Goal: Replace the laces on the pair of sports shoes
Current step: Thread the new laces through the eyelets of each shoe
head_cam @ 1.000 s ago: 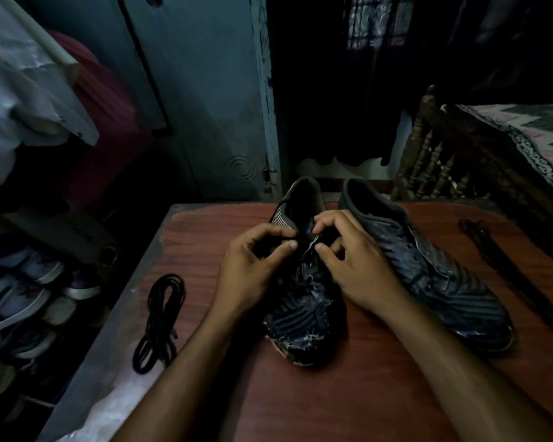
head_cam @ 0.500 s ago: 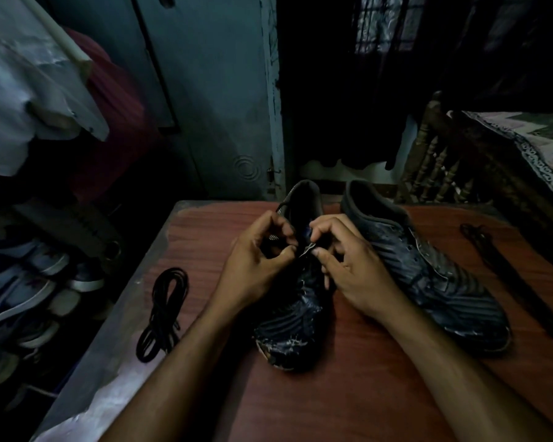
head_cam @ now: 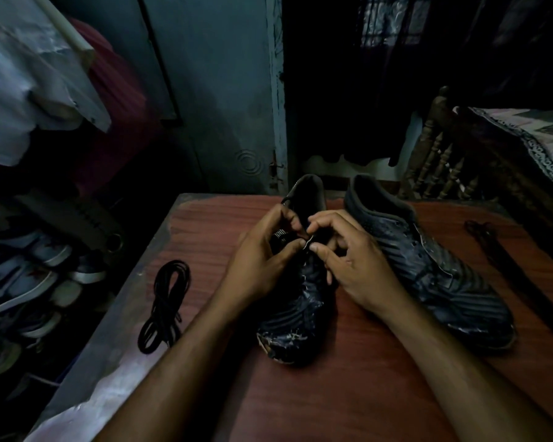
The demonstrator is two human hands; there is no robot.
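Open tabletop (head_cam: pixel 348 393) nearer than the left shoe (head_cam: pixel 296 314); left blocked by coiled lace (head_cam: pixel 166 307), right by second shoe (head_cam: pixel 434 266).

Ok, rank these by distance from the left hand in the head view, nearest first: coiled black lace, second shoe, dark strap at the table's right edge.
1. Second shoe, just right of both hands.
2. Coiled black lace, on the table's left side.
3. Dark strap, far right.

The scene is dimly lit and bluish. Faint light is admitted through a window (head_cam: pixel 383 23) at the top. Edges are bent by wide-angle distortion; corners are lost in shadow.
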